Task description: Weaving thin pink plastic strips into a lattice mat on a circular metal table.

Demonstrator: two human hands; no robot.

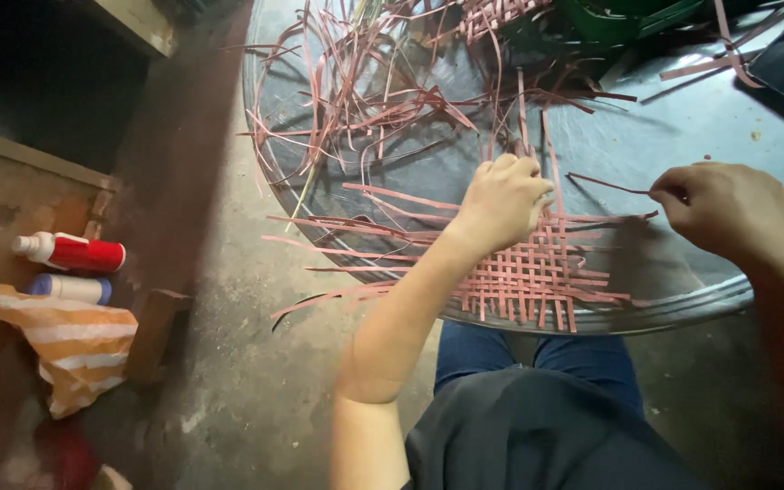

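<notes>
Reddish woven mat (528, 272), flat, loose-edged | left hand (501, 204) pressing it | right hand (728, 209) grip pinching strip (605, 184)

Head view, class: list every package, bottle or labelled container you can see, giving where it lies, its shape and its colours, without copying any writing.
Red bottle: far left, lying on its side, cylindrical, white cap.
Pale bottle: just below the red one, lying flat, cylindrical, bluish ends.
Striped bag: beneath the bottles, crumpled, orange and white.
No signs or screens are in view.

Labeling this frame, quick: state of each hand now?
Left hand: closed, pressing on the woven mat.
Right hand: closed, pinching a thin strip.
</notes>
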